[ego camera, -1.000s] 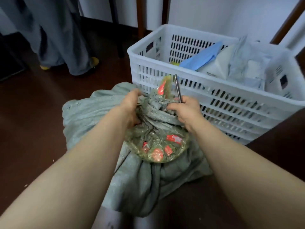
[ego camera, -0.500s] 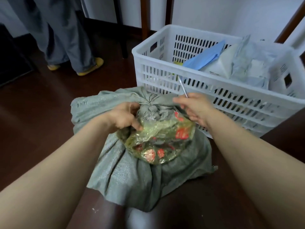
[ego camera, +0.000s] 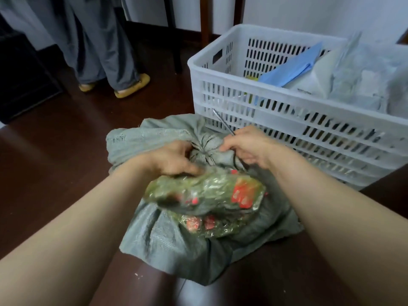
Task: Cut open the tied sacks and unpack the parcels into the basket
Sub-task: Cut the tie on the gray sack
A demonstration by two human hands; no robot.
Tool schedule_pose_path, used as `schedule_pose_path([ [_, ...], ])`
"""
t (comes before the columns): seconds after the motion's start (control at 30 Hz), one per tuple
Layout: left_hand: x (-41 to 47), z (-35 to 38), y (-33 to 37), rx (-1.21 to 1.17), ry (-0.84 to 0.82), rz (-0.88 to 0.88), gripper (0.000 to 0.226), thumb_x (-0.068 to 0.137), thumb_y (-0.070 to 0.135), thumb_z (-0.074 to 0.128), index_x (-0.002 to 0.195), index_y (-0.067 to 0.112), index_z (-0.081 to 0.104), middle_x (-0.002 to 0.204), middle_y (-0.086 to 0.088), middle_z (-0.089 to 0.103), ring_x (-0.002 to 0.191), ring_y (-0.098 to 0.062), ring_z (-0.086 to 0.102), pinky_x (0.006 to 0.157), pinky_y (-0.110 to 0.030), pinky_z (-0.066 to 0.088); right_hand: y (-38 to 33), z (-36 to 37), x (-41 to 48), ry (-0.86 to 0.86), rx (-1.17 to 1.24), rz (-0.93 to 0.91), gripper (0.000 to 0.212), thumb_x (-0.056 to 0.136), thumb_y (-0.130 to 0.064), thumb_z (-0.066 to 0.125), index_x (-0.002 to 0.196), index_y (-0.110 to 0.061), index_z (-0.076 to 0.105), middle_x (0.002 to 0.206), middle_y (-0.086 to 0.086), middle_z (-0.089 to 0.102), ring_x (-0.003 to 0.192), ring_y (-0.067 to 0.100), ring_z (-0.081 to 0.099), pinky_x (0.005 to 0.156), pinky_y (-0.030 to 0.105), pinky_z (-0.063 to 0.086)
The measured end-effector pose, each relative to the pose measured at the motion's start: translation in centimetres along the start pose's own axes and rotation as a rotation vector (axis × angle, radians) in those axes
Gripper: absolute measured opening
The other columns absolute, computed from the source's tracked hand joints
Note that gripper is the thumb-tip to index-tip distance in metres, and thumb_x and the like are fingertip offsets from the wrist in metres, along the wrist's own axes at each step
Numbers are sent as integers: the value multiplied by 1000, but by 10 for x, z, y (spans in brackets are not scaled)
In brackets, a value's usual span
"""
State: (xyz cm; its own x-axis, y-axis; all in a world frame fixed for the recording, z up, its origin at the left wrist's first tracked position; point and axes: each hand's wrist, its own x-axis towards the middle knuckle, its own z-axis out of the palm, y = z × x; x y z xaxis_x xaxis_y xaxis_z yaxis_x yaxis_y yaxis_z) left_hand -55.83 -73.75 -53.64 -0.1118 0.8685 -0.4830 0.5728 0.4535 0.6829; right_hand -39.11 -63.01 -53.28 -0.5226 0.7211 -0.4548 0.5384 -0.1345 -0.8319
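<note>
Head camera: a grey-green woven sack (ego camera: 154,228) lies on a dark wooden floor (ego camera: 66,151) at the centre of the frame, its tied neck (ego camera: 204,150) gathered into a tight pucker on the far side, towards 12 o'clock. Crinkled clear plastic wrapping (ego camera: 205,188) with red labels is bunched across the top of the sack, just on the near side of the neck.

Both bare forearms reach in from 6 o'clock. The left hand (ego camera: 174,159) sits at 9 o'clock of the neck, its fingers curled down into the sack's cloth where it meets the plastic. The right hand (ego camera: 249,146) sits at 3 o'clock of the neck, clenched round a thin metal tool (ego camera: 221,122) whose shaft sticks out of the fist and slants up towards 11 o'clock. Whether its tip is a blade cannot be told.

A white slatted plastic basket (ego camera: 276,113) stands at 1 o'clock, just beside the sack's far edge. Inside it lie a blue parcel (ego camera: 289,68) leaning against the back wall and several pale parcels (ego camera: 362,74) in grey and white wrapping heaped towards the right-hand end.

At 10 o'clock, well apart from the sack, a second person stands in loose grey trousers (ego camera: 99,40) and yellow slippers (ego camera: 132,86).
</note>
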Motion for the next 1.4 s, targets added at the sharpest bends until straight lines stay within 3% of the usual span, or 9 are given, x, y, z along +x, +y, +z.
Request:
schedule_pose_path([
  [0.3,-10,-21,0,513,378,183,52,71,-19,44,111,7,65,109,-8,66,110,-26,57,80,-26,41,-23,11,0,224,-31,-300,30,71,-5,77,94,-22,65,72,-7,55,48,2,40,39,12,30],
  [0.47,-24,-30,-2,417,357,108,52,75,-18,45,115,7,66,114,-9,67,112,-24,58,90,-28,45,-19,28,-2,-158,-174,-244,86,68,-6,81,141,-29,42,134,-9,53,97,3,59,68,18,33],
  [0.53,-28,-31,9,267,287,48,38,82,0,57,116,13,67,111,-2,67,102,-17,60,85,-21,43,-4,40,7,-37,-255,-221,55,71,-5,78,122,-15,62,114,4,66,96,14,61,95,29,45],
  [0.67,-47,-48,34,9,12,-13,20,77,48,65,93,38,60,86,31,68,76,15,60,66,-3,45,-4,38,15,162,-133,-104,7,85,-6,62,83,-12,66,71,8,62,59,15,53,63,32,50],
  [0.77,-53,-57,31,236,-135,-96,90,59,69,72,135,34,39,135,28,44,122,8,43,106,-18,34,-8,28,16,236,20,40,28,82,-6,59,58,-13,47,39,-3,44,36,8,35,35,16,29],
  [0.97,-30,-22,-7,147,-42,-120,89,53,40,89,130,20,49,127,5,58,114,-17,54,106,-37,40,-5,16,6,-94,362,85,12,82,-15,68,77,-10,58,35,-7,50,20,2,33,27,10,22],
  [1.13,-35,-40,-18,-319,-234,-185,16,73,27,72,77,13,79,88,-8,75,80,-19,72,71,-30,57,25,-7,30,-169,482,133,31,67,-28,81,90,-12,67,75,4,47,55,18,41,56,27,36],
  [1.3,-17,-61,-48,-820,123,-186,47,83,13,57,129,2,55,125,-22,60,99,-30,65,92,-53,51,34,-5,29,-29,791,89,25,95,-10,38,75,-13,54,54,1,56,27,6,25,29,14,14],
  [1.4,-16,-63,-36,-1437,282,-150,36,84,11,48,116,-1,61,106,-25,68,88,-35,69,73,-47,59,34,-5,24,45,865,-15,27,89,-1,35,97,-8,60,105,10,68,24,2,20,25,14,17],
])
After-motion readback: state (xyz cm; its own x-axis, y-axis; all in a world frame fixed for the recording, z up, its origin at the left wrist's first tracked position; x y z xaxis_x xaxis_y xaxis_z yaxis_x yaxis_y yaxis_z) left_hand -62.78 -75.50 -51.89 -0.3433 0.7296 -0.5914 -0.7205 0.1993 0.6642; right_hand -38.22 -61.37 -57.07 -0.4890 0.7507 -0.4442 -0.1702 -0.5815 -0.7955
